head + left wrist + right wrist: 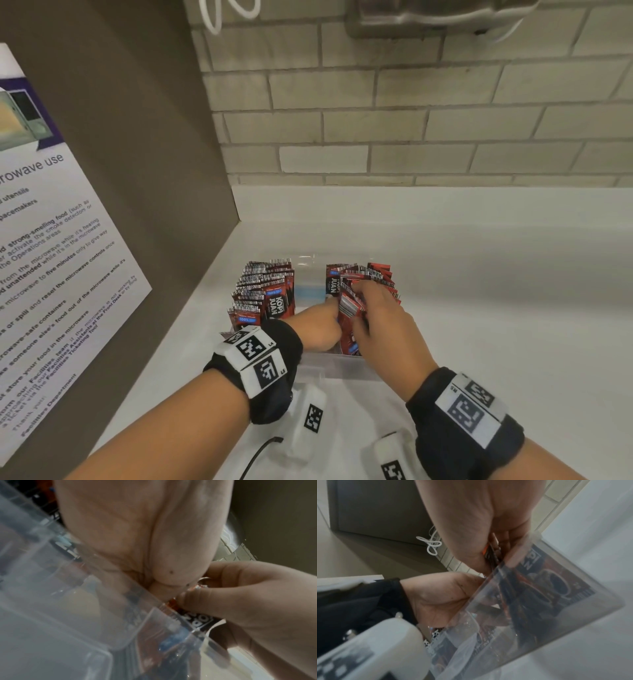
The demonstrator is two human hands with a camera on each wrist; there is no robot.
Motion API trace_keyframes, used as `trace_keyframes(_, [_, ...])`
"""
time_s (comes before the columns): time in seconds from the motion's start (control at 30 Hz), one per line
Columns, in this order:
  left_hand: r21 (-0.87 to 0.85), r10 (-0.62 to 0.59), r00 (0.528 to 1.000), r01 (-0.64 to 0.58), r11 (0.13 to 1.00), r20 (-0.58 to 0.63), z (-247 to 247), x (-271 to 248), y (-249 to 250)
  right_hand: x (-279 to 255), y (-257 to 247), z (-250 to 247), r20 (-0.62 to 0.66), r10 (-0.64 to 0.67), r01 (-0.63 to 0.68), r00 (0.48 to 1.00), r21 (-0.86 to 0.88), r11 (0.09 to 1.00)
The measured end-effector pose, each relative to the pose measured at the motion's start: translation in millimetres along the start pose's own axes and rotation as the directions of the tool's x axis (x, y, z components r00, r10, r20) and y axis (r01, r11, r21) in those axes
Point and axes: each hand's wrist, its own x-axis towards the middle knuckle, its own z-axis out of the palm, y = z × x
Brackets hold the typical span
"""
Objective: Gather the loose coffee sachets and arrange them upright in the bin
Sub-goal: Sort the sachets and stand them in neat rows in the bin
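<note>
Sachets, red-and-black foil coffee packs [352, 303], clamped in our right hand [383, 318] fingers; left hand [320, 325] fingers' grip unclear; we seat them upright in clear plastic bin [337, 368].

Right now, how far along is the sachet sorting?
Well along. Done: the left row stands upright in the bin, packed tight. In hand: the right hand grips a bundle going into the right row, with the left hand reaching in beside it. Left: seating that bundle upright and straightening the right row, which leans. No loose sachets show on the counter.
</note>
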Motion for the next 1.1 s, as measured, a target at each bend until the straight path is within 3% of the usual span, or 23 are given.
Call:
trace_keyframes(0.1, [0.072, 0.018, 1.0, -0.019, 0.997, 0.018, -1, -4, 4, 1, -2, 2, 0.039, -0.028, 0.029, 0.999, -0.047, 0.998])
trace_keyframes(0.27, [0.071, -0.035, 0.999, 0.034, 0.997, 0.023, -7, -14, 13, 3, 1, -4, -0.01, -0.036, 0.036, 0.999, -0.001, 0.999])
trace_keyframes(0.5, [-0.061, -0.154, 0.987, 0.152, 0.987, -0.037, -7, -4, 2, 8, 5, -16, -0.114, -0.009, 0.026, 0.993, 0.142, 0.99])
trace_keyframes(0.7, [-0.066, -0.134, 0.991, 0.134, 0.989, 0.0, -5, -3, 6, 13, 6, -34, -0.175, -0.005, 0.052, 0.985, 0.266, 0.963])
trace_keyframes(1.1, [-0.108, -0.119, 0.992, 0.122, 0.987, 0.039, -2, 7, 1, 15, 10, -63, -0.163, 0.011, 0.057, 0.987, 0.403, 0.914])
